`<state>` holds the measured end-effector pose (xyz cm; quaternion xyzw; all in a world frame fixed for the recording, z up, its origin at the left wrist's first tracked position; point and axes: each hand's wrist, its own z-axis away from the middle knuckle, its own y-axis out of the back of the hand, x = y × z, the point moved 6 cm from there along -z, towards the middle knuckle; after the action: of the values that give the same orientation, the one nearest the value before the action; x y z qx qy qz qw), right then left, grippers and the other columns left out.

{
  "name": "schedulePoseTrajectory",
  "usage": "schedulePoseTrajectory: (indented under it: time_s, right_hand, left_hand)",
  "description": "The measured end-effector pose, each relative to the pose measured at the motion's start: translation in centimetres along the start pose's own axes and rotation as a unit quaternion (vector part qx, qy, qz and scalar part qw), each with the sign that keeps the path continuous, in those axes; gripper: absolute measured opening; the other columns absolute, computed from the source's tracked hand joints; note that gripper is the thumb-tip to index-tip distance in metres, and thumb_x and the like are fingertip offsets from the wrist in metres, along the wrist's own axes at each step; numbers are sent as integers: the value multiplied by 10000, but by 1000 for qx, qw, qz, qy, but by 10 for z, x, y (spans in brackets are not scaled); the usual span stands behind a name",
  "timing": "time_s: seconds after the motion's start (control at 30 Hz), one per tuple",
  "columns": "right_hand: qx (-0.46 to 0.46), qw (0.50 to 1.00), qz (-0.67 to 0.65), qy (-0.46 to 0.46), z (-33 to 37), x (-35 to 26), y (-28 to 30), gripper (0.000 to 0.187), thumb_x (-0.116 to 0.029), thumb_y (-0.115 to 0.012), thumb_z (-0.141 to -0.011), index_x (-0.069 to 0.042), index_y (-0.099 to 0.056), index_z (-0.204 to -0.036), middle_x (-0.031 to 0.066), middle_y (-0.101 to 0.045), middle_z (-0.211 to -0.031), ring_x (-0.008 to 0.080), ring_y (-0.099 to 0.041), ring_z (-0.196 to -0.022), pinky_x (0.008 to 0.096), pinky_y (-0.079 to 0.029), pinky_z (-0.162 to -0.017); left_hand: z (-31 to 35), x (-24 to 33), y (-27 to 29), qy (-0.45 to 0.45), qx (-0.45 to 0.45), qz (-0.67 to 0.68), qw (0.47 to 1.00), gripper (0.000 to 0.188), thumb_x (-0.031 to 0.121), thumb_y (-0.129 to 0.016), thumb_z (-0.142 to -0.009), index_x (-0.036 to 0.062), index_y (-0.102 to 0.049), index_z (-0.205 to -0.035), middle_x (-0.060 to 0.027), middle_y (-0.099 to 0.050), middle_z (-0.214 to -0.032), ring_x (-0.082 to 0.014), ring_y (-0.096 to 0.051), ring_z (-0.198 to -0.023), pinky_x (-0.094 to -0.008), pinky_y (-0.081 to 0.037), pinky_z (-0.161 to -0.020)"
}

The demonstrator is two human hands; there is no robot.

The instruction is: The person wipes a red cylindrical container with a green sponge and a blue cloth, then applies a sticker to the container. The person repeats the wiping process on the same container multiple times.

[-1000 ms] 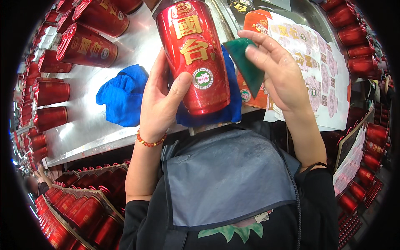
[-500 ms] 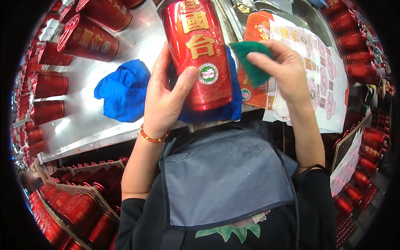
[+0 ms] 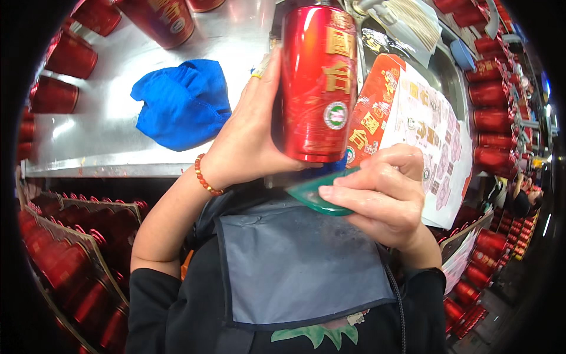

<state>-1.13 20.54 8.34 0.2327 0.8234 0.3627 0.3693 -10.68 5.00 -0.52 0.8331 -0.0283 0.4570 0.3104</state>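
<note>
A glossy red bottle (image 3: 315, 88) with raised gold lettering and a round green-and-white sticker stands before me, its top cut off by the picture's upper edge. My left hand (image 3: 244, 141) grips it along the left side, with the thumb at the base; the other fingers are partly hidden. In my right hand (image 3: 389, 194) a thin green scraper (image 3: 324, 197) with a curved edge is pinched between thumb and fingers. This scraper is just below the bottle's base, over my grey apron (image 3: 300, 265). Some blue cloth shows behind the bottle's foot.
A crumpled blue cloth (image 3: 180, 106) lies on the metal table (image 3: 106, 141). To the right are sheets of stickers (image 3: 433, 147) and a red printed sheet (image 3: 377, 106). More red bottles (image 3: 159, 20) stand at the back left; crates of them (image 3: 65, 253) flank the table below.
The bottle has turned, its lettering now facing further right. My left thumb has moved from its front to the base. The scraper has come down and left, from beside the bottle to below it.
</note>
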Motion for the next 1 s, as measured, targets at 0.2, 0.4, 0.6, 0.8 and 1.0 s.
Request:
schedulePoseTrajectory:
  time_s: [0.2,0.4,0.6,0.8,1.0]
  right_hand:
    - [-17,999,30,2,-12,-2,-6,430,25,-850,-587,-71,-770,-998,42,-615,-819,218,-553,-761,334,-450,-658]
    - [-1,995,101,28,-26,4,-3,455,8,-838,-601,-84,-784,-1043,40,-607,-806,222,-535,-725,335,-410,-618]
    - [-6,988,152,30,-33,4,0,474,-9,-826,-570,-96,-791,-1035,14,-600,-798,204,-519,-699,337,-401,-623]
    - [-26,992,121,24,-33,1,4,443,-10,-796,-583,-109,-804,-1015,23,-646,-814,219,-564,-727,346,-445,-658]
    - [-7,998,56,-1,-33,14,9,373,7,-781,-636,-121,-801,-985,33,-699,-854,222,-619,-797,356,-479,-735]
  left_hand:
    - [3,23,0,47,66,-26,996,1294,204,-943,-627,-41,-126,-1600,-309,-285,-1581,-437,-313,-1476,-434,-290,-1208]
    - [5,17,-2,81,57,-2,995,1267,189,-922,-650,-8,-119,-1611,-298,-305,-1568,-429,-318,-1478,-429,-315,-1198]
    - [4,19,0,54,76,-25,995,1213,195,-901,-672,3,-155,-1608,-280,-322,-1567,-438,-337,-1458,-442,-315,-1192]
    - [8,11,2,23,75,-53,995,1256,285,-930,-629,-32,-186,-1590,-278,-383,-1514,-437,-462,-1271,-449,-390,-1109]
    - [12,-8,2,6,41,7,999,1294,312,-940,-621,-25,-162,-1599,-252,-383,-1524,-396,-438,-1321,-438,-365,-1130]
